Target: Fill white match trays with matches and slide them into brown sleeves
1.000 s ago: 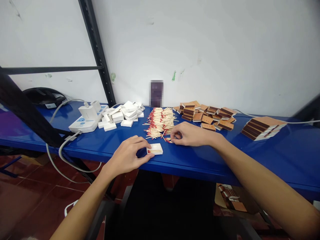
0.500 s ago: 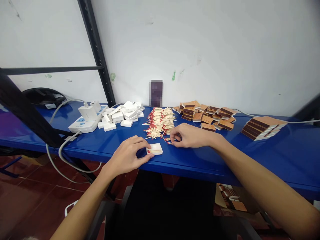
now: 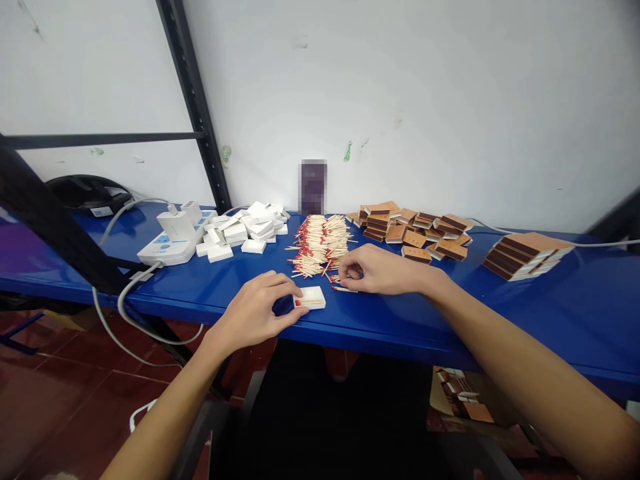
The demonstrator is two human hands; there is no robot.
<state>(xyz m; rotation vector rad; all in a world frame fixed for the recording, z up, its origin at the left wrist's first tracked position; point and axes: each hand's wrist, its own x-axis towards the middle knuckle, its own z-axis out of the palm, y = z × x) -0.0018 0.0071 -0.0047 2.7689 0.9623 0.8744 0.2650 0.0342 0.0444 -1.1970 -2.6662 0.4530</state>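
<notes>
My left hand grips the left end of a white matchbox tray between thumb and fingers, flat on the table near its front edge. Inside the tray lie red-headed matches, partly covered by my fingertips. My right hand is closed in a pinch at the near right corner of a big heap of matches. What its fingertips hold, if anything, is hidden. Just below them a loose match lies on the table, its red head to the left.
White trays are piled at back left, beside a power strip with chargers and cables. Brown matchbox sleeves lie heaped at back right. Further right stands a stack of matchboxes. A black rack post rises at left.
My right hand has shifted slightly up and away, and the loose match below its fingers now shows in full. My left hand and the tray have stayed put.
</notes>
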